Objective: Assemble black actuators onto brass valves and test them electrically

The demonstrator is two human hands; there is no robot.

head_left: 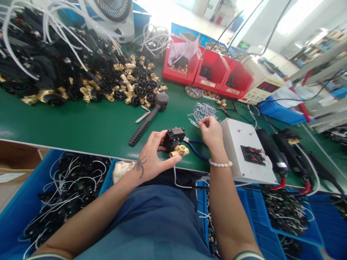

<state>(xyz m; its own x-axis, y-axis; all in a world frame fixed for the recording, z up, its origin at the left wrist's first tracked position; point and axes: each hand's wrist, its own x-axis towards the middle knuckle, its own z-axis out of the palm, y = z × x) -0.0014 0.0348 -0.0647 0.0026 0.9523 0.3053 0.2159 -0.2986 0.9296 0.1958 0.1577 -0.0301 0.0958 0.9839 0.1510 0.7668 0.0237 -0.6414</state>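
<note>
Left hand [153, 156] grips a black valve actuator [175, 136], hiding part of it. Right hand [211, 133] bunches beside wire clips [204, 112]; whether it pinches one is unclear.

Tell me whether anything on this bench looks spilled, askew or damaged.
The loose silver clips beside the right hand lie heaped directly on the green bench, outside the red bins, so they could pass for a spill. No damage stands out.

Green bench [108, 126]: grey mallet [146, 121], metal clips [204, 111], blue-handled pliers [194, 150], white box [236, 148], red bins [179, 77].
</note>
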